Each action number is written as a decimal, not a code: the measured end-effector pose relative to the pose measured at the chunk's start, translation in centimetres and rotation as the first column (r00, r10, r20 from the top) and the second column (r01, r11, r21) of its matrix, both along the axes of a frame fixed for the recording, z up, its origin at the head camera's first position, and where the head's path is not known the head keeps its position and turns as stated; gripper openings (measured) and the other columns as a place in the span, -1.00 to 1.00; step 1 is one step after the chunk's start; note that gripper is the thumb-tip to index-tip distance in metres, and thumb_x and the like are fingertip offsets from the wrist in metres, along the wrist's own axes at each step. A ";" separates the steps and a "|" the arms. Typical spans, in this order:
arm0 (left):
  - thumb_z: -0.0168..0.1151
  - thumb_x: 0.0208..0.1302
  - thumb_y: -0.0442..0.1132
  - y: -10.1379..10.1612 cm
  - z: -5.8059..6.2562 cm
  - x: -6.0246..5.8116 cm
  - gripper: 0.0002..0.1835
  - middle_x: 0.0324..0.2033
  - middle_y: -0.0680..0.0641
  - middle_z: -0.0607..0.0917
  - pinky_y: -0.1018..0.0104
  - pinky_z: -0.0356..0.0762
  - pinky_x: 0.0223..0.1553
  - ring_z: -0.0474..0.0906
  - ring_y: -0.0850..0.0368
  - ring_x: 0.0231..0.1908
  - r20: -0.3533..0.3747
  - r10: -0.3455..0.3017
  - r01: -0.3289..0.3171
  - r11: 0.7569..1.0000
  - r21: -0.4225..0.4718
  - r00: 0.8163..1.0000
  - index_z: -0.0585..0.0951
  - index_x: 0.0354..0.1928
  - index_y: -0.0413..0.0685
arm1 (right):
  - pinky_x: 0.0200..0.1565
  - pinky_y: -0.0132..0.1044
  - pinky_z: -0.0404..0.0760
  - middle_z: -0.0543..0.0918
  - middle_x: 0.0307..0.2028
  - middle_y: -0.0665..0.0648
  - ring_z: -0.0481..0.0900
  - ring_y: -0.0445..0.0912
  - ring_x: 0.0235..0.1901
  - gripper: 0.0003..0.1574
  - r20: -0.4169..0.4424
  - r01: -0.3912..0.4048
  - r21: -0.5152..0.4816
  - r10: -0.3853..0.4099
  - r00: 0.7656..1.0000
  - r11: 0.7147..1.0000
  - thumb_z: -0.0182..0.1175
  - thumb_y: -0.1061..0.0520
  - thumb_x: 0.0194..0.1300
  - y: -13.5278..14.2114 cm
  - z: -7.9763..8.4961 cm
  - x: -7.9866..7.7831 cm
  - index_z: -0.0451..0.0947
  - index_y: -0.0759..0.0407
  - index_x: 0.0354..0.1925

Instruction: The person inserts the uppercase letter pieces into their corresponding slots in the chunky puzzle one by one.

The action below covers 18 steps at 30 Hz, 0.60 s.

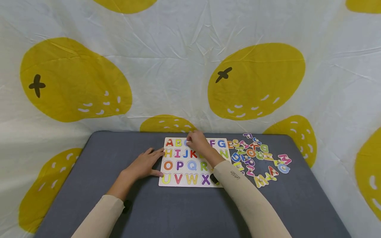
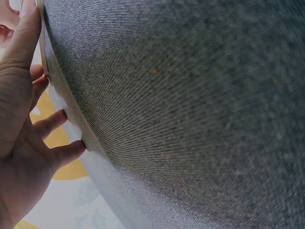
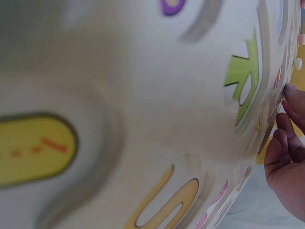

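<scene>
A white alphabet puzzle board (image 1: 184, 159) with coloured letters lies on the table. My left hand (image 1: 146, 163) rests at its left edge, fingers spread and thumb touching near the U; the left wrist view shows these fingers (image 2: 74, 151) along the edge. At the top row, my right hand (image 1: 197, 141) pinches at the blue letter C piece (image 1: 187, 143), which the fingers mostly cover. In the right wrist view the thumb and curled fingers (image 3: 281, 143) meet low over the board's far part. Small knobs show on the A piece (image 1: 169, 142) and B piece (image 1: 178, 142).
Loose letter pieces (image 1: 251, 153) lie scattered right of the board, some touching its right edge. The grey table (image 1: 178, 211) extends around the board. Behind it hangs a white cloth (image 1: 169, 79) with large yellow fruit shapes. The right forearm crosses over the board's right-hand letters.
</scene>
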<state>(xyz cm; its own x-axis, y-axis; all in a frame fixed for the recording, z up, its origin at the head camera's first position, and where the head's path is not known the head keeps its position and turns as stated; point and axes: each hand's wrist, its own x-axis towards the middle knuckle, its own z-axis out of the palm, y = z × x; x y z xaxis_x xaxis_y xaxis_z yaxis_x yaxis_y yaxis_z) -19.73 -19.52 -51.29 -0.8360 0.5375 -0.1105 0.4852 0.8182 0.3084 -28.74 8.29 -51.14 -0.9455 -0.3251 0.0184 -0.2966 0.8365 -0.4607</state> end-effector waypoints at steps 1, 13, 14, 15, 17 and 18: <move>0.45 0.09 0.35 0.0 0.0 0.0 0.08 0.59 -0.05 0.24 -0.46 0.25 0.36 0.13 -0.41 0.53 0.000 0.001 -0.001 1.000 -0.001 1.000 0.30 0.57 0.02 | -0.03 -0.20 0.55 0.58 -0.19 0.12 0.47 0.01 -0.11 -0.87 0.006 0.003 -0.002 -0.003 1.000 1.000 0.36 0.09 0.40 0.0 0.0 0.0 0.67 0.14 -0.22; 0.45 0.08 0.36 0.1 -0.1 -0.1 0.08 0.59 -0.06 0.24 -0.45 0.25 0.36 0.13 -0.41 0.53 -0.007 0.001 -0.001 1.000 -0.004 1.000 0.30 0.57 0.03 | 0.16 -0.10 0.60 0.62 0.00 0.16 0.54 0.02 -0.01 -0.69 0.090 -0.034 -0.102 0.043 0.995 0.994 0.29 0.19 0.43 1.9 0.6 0.3 0.65 0.20 0.11; 0.44 0.08 0.37 0.0 -0.2 -0.1 0.09 0.60 -0.05 0.23 -0.44 0.25 0.37 0.13 -0.41 0.53 -0.006 0.003 -0.003 1.000 -0.012 1.000 0.29 0.58 0.04 | 0.17 -0.08 0.60 0.64 0.02 0.17 0.56 0.03 0.01 -0.68 0.087 -0.037 -0.116 0.048 0.995 0.993 0.27 0.21 0.44 2.2 0.7 0.4 0.65 0.22 0.13; 0.44 0.08 0.37 0.0 -0.2 -0.1 0.09 0.60 -0.05 0.23 -0.44 0.24 0.37 0.12 -0.40 0.53 -0.005 0.006 -0.006 1.000 -0.016 1.000 0.29 0.58 0.05 | 0.18 -0.06 0.60 0.65 0.04 0.18 0.58 0.03 0.03 -0.67 0.084 -0.041 -0.128 0.052 0.995 0.991 0.26 0.21 0.44 2.6 0.8 0.4 0.64 0.23 0.14; 0.43 0.09 0.38 0.0 -0.3 -0.2 0.08 0.60 -0.06 0.23 -0.45 0.24 0.37 0.12 -0.40 0.53 -0.011 0.004 -0.005 1.000 -0.022 1.000 0.29 0.58 0.06 | 0.20 -0.04 0.60 0.67 0.07 0.20 0.60 0.05 0.07 -0.65 0.072 -0.045 -0.149 0.056 0.996 0.988 0.24 0.22 0.45 3.4 1.1 0.5 0.63 0.25 0.16; 0.43 0.10 0.38 0.0 -0.3 -0.1 0.08 0.60 -0.05 0.23 -0.45 0.23 0.37 0.12 -0.39 0.53 -0.010 0.004 -0.005 1.000 -0.023 1.000 0.28 0.58 0.06 | 0.20 -0.03 0.60 0.68 0.07 0.21 0.61 0.07 0.08 -0.64 0.063 -0.046 -0.155 0.057 0.996 0.987 0.24 0.22 0.45 3.7 1.3 0.6 0.63 0.26 0.16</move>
<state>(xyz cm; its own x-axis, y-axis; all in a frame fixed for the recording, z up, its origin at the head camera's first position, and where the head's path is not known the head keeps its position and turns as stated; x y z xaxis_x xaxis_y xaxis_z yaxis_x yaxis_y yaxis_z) -19.88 -19.56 -51.60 -0.8396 0.5311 -0.1141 0.4846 0.8272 0.2845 -28.14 12.04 -49.85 -0.9284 -0.3715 0.0086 -0.3014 0.7392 -0.6024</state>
